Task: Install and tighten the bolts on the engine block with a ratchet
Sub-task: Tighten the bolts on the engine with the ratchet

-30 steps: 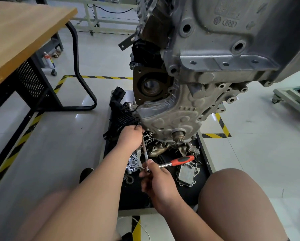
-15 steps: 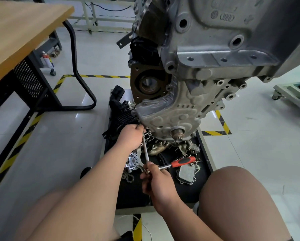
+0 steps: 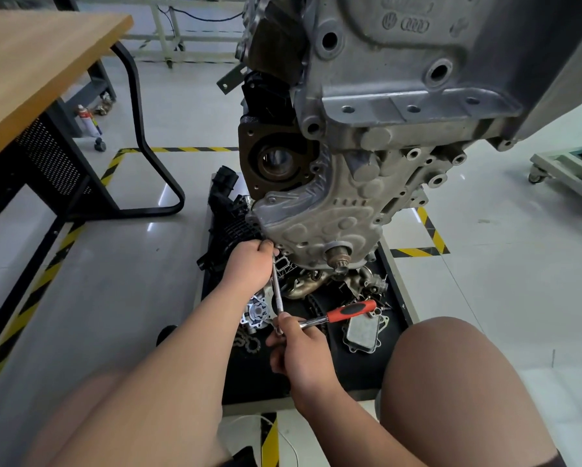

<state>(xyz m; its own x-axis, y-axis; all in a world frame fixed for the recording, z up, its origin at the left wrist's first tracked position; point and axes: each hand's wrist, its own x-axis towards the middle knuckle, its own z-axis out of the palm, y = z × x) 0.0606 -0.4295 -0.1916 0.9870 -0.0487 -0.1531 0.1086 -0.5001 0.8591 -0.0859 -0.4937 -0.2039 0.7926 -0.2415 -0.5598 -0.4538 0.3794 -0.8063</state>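
A grey engine block (image 3: pixel 400 106) hangs above a black parts tray (image 3: pixel 394 274). Its lower timing cover (image 3: pixel 320 224) faces me. My left hand (image 3: pixel 249 264) is curled round the top end of a long chrome extension bar (image 3: pixel 278 291), right at the cover's lower left edge; the bolt and socket are hidden by the fingers. My right hand (image 3: pixel 299 352) pinches the ratchet's head where the bar meets it. The ratchet (image 3: pixel 336 315), with its red and black handle, sticks out to the right over the tray.
Loose engine parts fill the tray: a water pump (image 3: pixel 257 313), a manifold (image 3: pixel 320 284), an oil cooler plate (image 3: pixel 363 335). A wooden workbench (image 3: pixel 37 62) with a black frame stands at the left. My knees flank the tray. Yellow-black tape marks the floor.
The view has shifted slightly. Both hands keep their hold on the extension and ratchet, and the handle still points right at nearly the same angle.
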